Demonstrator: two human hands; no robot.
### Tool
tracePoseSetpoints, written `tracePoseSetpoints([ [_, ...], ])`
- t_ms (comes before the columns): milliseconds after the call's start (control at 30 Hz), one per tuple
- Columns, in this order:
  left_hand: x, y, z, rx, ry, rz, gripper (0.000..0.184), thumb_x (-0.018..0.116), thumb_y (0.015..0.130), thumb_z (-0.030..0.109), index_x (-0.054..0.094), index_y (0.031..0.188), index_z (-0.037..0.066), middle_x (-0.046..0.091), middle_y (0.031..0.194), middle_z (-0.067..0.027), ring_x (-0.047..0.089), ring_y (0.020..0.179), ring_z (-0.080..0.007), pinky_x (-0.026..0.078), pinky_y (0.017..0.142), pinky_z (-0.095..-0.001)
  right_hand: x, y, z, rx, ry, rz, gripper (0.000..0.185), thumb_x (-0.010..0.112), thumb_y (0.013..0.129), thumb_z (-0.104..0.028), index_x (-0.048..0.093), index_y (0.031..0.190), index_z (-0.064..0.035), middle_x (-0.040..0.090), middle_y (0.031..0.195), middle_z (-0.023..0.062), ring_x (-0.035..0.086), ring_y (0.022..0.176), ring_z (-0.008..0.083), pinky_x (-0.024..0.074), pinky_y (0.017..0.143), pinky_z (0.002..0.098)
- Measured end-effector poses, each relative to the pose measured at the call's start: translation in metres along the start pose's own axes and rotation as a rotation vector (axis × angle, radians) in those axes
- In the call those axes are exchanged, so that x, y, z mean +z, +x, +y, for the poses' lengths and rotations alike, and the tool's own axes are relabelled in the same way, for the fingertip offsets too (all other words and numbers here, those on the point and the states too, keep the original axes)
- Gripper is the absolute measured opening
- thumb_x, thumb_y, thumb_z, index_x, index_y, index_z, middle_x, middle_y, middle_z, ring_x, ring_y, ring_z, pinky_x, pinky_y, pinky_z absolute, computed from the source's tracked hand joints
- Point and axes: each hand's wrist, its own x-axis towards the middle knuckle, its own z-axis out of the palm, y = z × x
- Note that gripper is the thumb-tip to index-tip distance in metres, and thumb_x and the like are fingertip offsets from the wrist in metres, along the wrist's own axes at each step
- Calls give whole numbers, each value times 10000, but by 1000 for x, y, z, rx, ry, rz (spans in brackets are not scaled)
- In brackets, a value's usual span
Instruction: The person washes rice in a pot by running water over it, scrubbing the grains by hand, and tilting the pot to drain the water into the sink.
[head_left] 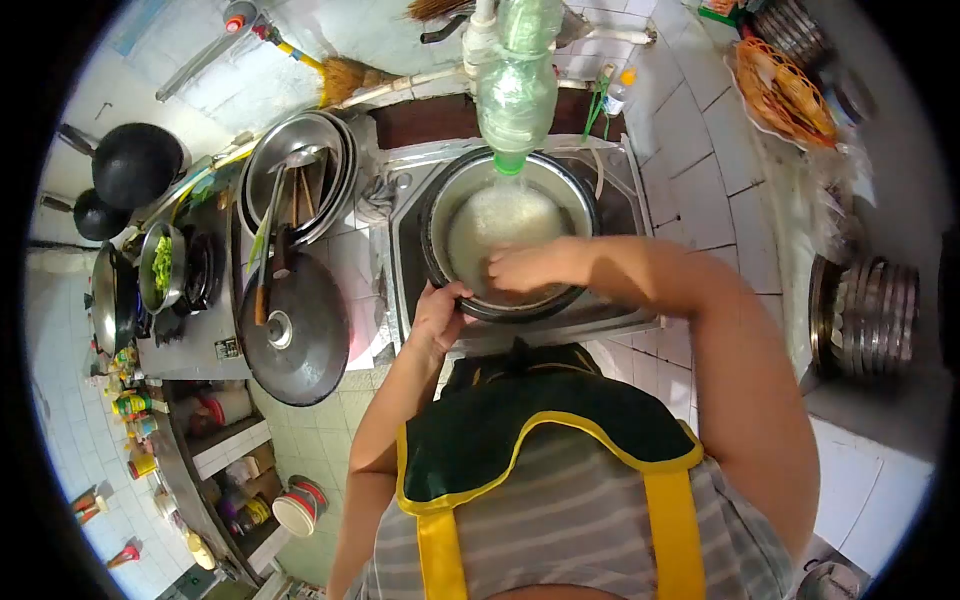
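A round metal pot (432, 222) with a dark outer wall stands in the sink, with cloudy whitish water (478, 215) inside. My left hand (438, 315) is closed on the pot's near-left rim, thumb over the edge. Reaching in from the right, my right hand (535, 268) dips into the water near the pot's front side; its fingertips are hidden and blurred there. Above the far rim hangs a clear plastic bottle (515, 100), neck down with a green collar, and water streams from it into the pot.
The metal sink (622, 190) surrounds the pot. To the left are stacked basins (345, 150) with utensils, a large dark lid (300, 355), and a pan (150, 285) holding chopped greens by the stove. An orange basket (785, 90) and stacked metal plates (875, 318) stand right.
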Motion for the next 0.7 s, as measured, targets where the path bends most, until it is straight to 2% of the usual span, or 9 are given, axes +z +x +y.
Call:
tracePoseSetpoints([
  [67, 4, -9, 3, 37, 3, 27, 293, 493, 706, -31, 458, 986, 45, 550, 813, -75, 561, 632, -183, 478, 439, -301, 7, -31, 29, -7, 71, 228, 204, 529, 714, -142, 611, 883, -64, 591, 926, 98, 532, 925, 311, 399, 842, 389],
  [167, 11, -17, 6, 37, 18, 42, 299, 491, 706, -30, 451, 994, 40, 551, 811, -79, 563, 634, -183, 476, 433, -301, 44, -18, 73, 635, 461, 534, 230, 544, 726, -149, 566, 923, -31, 570, 918, 140, 520, 940, 326, 405, 838, 409],
  [233, 12, -11, 1, 10, 7, 37, 302, 492, 705, -31, 446, 994, 41, 547, 799, -76, 561, 632, -181, 475, 431, -300, 44, 20, 81, 968, 739, 591, 234, 533, 743, -149, 551, 939, -22, 555, 944, 173, 512, 953, 338, 411, 825, 417],
  [300, 17, -10, -1, 0, 1, 51, 304, 493, 704, -32, 441, 994, 44, 541, 796, -74, 559, 630, -181, 476, 433, -301, 20, 49, 58, 1080, 847, 436, 248, 521, 758, -150, 533, 968, -19, 542, 967, 200, 506, 956, 351, 416, 814, 420],
  [367, 25, -11, 2, 16, -9, 82, 305, 496, 704, -33, 438, 992, 49, 535, 801, -73, 554, 625, -184, 479, 440, -303, -2, 52, 16, 768, 516, 404, 261, 463, 761, -126, 548, 986, -27, 531, 992, 190, 512, 927, 348, 425, 802, 429],
  [433, 8, -5, 3, 0, 6, 54, 301, 496, 705, -34, 438, 988, 51, 529, 814, -73, 549, 618, -189, 484, 444, -316, 29, 44, -2, 436, 320, 412, 224, 504, 730, -104, 571, 931, -31, 533, 999, 188, 521, 919, 317, 431, 777, 432],
  [533, -3, -5, 4, 16, -35, 61, 304, 498, 704, -36, 438, 989, 51, 524, 836, -75, 546, 627, -194, 495, 468, -332, -9, -10, 5, 43, 216, -77, 289, 511, 719, -82, 572, 999, -46, 516, 1092, 192, 511, 986, 291, 420, 810, 420],
  [600, -5, -5, 6, 24, -35, 57, 309, 495, 703, -42, 438, 993, 49, 525, 844, -73, 548, 670, -193, 508, 524, -336, -6, -25, 34, 370, 635, -32, 286, 487, 748, -93, 570, 1012, -22, 534, 1090, 186, 533, 962, 291, 424, 799, 408],
  [700, 4, -13, 10, 39, 10, 51, 314, 497, 700, -45, 441, 993, 53, 526, 831, -73, 548, 663, -192, 504, 527, -328, 42, 13, 89, 1129, 460, 498, 173, 514, 703, -121, 614, 829, -57, 608, 824, 156, 577, 775, 327, 457, 697, 445],
])
